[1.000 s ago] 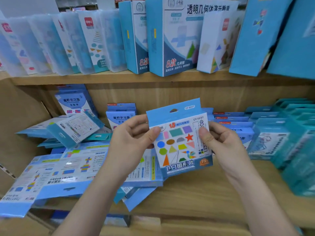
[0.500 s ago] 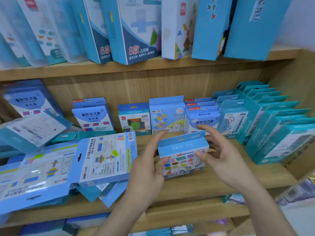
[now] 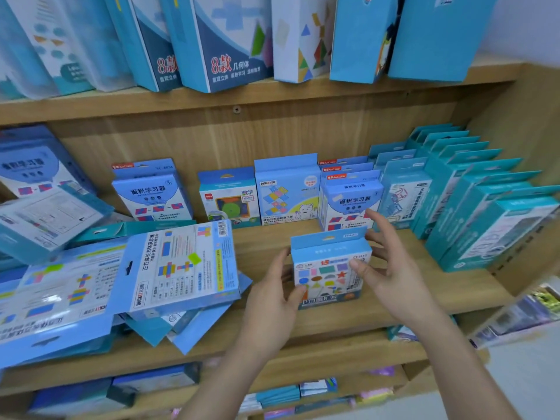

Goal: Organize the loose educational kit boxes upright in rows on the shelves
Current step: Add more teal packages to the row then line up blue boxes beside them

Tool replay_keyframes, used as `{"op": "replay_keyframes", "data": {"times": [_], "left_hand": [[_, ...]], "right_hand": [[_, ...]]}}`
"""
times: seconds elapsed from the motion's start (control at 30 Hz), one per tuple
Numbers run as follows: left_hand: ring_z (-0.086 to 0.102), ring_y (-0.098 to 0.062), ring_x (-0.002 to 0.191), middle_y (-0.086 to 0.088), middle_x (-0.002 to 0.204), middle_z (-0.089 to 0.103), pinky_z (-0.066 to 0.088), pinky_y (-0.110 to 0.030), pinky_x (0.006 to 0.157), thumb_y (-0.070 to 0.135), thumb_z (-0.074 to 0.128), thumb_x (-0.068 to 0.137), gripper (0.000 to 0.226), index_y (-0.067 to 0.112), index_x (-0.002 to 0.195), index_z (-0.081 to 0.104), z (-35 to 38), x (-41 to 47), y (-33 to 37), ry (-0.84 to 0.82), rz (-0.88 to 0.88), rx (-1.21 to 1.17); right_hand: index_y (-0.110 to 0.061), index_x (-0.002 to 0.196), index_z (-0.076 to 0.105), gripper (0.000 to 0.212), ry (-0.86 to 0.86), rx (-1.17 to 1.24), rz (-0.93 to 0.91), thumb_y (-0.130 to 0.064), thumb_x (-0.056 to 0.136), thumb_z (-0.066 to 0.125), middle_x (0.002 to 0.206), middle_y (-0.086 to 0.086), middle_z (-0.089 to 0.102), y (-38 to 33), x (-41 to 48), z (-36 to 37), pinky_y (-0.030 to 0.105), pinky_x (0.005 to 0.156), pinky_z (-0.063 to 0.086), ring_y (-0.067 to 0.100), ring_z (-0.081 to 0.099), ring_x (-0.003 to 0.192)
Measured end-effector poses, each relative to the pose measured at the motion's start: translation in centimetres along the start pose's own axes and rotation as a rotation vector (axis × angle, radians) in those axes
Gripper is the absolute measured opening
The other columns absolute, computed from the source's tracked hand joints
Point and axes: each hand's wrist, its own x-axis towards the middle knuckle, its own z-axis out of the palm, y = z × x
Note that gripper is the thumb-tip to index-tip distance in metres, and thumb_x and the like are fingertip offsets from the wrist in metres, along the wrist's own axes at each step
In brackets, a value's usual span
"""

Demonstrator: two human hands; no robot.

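Standing upright on the middle shelf (image 3: 333, 316), the small shapes box (image 3: 328, 268) sits near the front edge, a bit toward 3 o'clock from the centre of the head view, printed face toward you. Your left hand (image 3: 272, 301) is at its 9 o'clock side, thumb tip touching the lower corner of the front, fingers tucked behind the box edge. Your right hand (image 3: 391, 268) is at its 3 o'clock side with the fingers spread wide; the thumb tip rests on the upper front face, the rest of the fingers fan out behind and above the box. So you've got both hands apart, one either side, lightly on the box rather than properly clamped.

Up at 12 o'clock from it, along the back, there's a tidy row: an area-learning box (image 3: 348, 201), a box with a bear on it (image 3: 286, 192), and a box with a green disc (image 3: 228, 198), all upright. Over at 2 to 3 o'clock the teal boxes (image 3: 472, 192) stand in neat rows, front to back. At 9 o'clock it's a mess: a big flat pack (image 3: 178, 268) lies tilted on a loose pile (image 3: 60, 292) of similar packs. The top shelf (image 3: 212, 101) carries the tall boxes (image 3: 224, 40), which lean a little.
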Motion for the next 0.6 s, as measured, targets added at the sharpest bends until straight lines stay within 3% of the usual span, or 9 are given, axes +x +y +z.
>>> {"op": "replay_keyframes", "data": {"times": [0.1,0.23,0.37,0.43,0.53,0.6], "left_hand": [[0.055,0.005,0.105,0.022,0.112,0.059,0.047,-0.016,0.087,0.022,0.064,0.089,0.046,0.030,0.130,0.044,0.4,0.1,0.1,-0.011,-0.013,0.041],[0.061,-0.002,0.104,0.015,0.112,0.065,0.053,-0.031,0.086,0.021,0.061,0.091,0.034,0.027,0.123,0.049,1.0,0.3,0.1,0.045,-0.067,0.029],[0.062,-0.008,0.103,0.015,0.113,0.064,0.053,-0.036,0.082,0.017,0.055,0.093,0.045,0.034,0.131,0.038,1.1,0.1,1.0,0.076,-0.064,0.123],[0.060,-0.009,0.102,0.013,0.115,0.063,0.052,-0.034,0.081,0.010,0.051,0.090,0.058,0.042,0.134,0.030,0.4,-0.4,1.8,0.140,0.011,0.224],[0.056,-0.014,0.100,0.012,0.118,0.056,0.047,-0.029,0.079,-0.001,0.062,0.068,0.067,0.032,0.124,0.045,-1.9,-1.0,2.7,0.356,0.295,0.501],[0.053,-0.026,0.108,0.003,0.125,0.055,0.042,-0.037,0.092,-0.001,0.073,0.060,0.065,0.024,0.117,0.054,-3.2,-1.0,2.7,0.407,0.317,0.724]], "right_hand": [[-0.056,0.135,0.026,0.082,0.030,-0.145,-0.055,-0.014,0.082,0.072,0.124,-0.019,0.048,0.1,0.1,-0.2,0.018,0.077,0.048,-0.006,0.048,0.114],[-0.050,0.133,0.033,0.069,-0.037,-0.127,-0.042,-0.017,0.085,0.068,0.111,-0.025,0.052,0.2,0.6,-0.7,0.006,0.065,0.046,-0.016,0.053,0.097],[-0.045,0.120,0.046,0.055,-0.075,-0.103,-0.028,-0.013,0.082,0.071,0.100,-0.016,0.058,0.6,1.7,-1.0,0.010,0.066,0.049,-0.013,0.056,0.089],[-0.044,0.106,0.046,0.051,-0.085,-0.069,-0.031,-0.007,0.081,0.071,0.090,-0.011,0.058,0.8,2.5,-1.3,0.010,0.065,0.048,-0.006,0.059,0.082],[-0.044,0.098,0.043,0.047,-0.124,-0.020,-0.001,-0.008,0.082,0.069,0.090,-0.006,0.059,1.4,4.1,-1.7,0.021,0.064,0.051,0.007,0.064,0.079],[-0.044,0.099,0.041,0.044,-0.143,0.002,0.029,-0.013,0.083,0.068,0.092,0.000,0.060,2.0,5.4,-1.9,0.026,0.062,0.050,0.016,0.065,0.079]]}}
